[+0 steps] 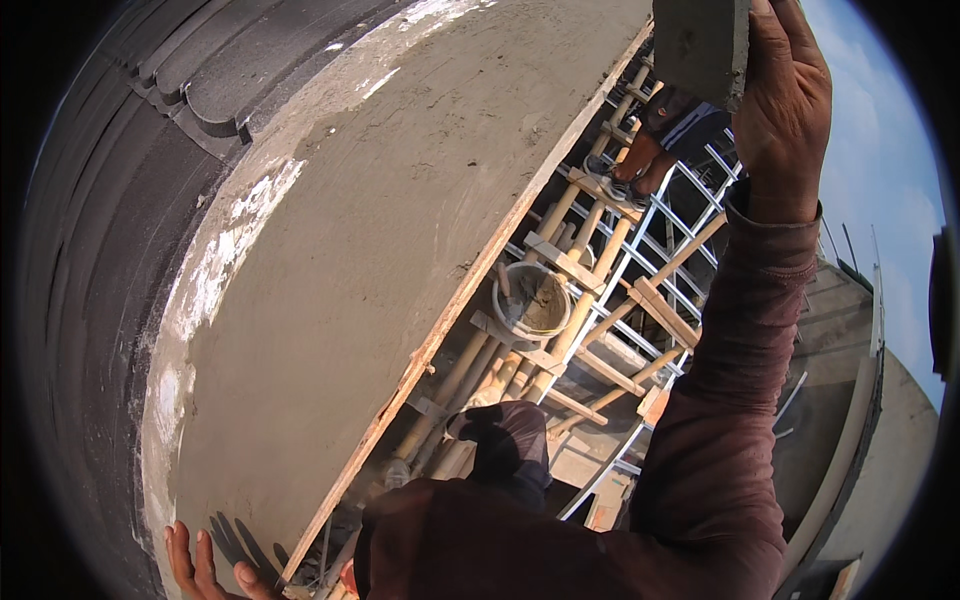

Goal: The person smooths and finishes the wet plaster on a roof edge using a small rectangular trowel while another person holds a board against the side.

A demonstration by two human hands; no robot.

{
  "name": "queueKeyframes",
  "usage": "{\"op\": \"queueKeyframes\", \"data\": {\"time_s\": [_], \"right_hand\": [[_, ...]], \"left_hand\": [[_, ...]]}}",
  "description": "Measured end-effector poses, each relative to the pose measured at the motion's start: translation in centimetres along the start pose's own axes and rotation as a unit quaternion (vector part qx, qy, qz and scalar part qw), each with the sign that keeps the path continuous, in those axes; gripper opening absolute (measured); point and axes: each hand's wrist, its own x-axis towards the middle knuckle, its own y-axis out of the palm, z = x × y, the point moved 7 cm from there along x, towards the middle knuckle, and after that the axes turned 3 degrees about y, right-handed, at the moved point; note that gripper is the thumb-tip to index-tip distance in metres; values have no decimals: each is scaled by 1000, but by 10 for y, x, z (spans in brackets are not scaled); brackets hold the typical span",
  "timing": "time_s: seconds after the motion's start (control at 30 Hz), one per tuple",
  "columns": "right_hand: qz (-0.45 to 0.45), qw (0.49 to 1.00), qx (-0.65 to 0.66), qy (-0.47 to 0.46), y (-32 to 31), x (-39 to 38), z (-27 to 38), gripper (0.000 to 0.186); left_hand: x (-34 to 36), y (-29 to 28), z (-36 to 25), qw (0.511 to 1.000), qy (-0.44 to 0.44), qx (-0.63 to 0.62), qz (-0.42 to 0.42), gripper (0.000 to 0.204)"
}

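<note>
My right hand (780, 115) is raised at the top right, its fingers wrapped round a flat grey rectangular board (700, 45) coated with mortar, probably a float; any handle is hidden. My left hand (215, 565) is at the lower left edge, fingers apart and holding nothing, on or just above the grey mortar surface (340, 230); contact is unclear. This wet-looking band has a rough white-patched edge (255, 215) on its left and a thin wooden edge board (445, 340) along its right.
Dark roof tiles (200, 90) lie left. Bamboo and metal scaffolding (650, 310) is below right, holding a bucket of mortar with a tool (540, 300). Another person's sandalled feet (625, 175) stand higher up. My knee (500, 450) is low centre; a concrete structure (850, 420) is at right.
</note>
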Motion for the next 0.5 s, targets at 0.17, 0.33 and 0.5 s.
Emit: {"op": "queueKeyframes", "data": {"time_s": [0.17, 0.33, 0.5], "right_hand": [[-262, 910, 278, 163, -70, -189, -103, 40], [-402, 616, 479, 480, -50, -454, -282, 33], [-251, 810, 164, 504, -7, -608, -379, 26]], "left_hand": [[-3, 2, -3, 999, 39, 5, -26, 42], [6, 11, -17, 998, 39, 50, -9, 43], [27, 11, -45, 994, 81, 66, -19, 45]]}}
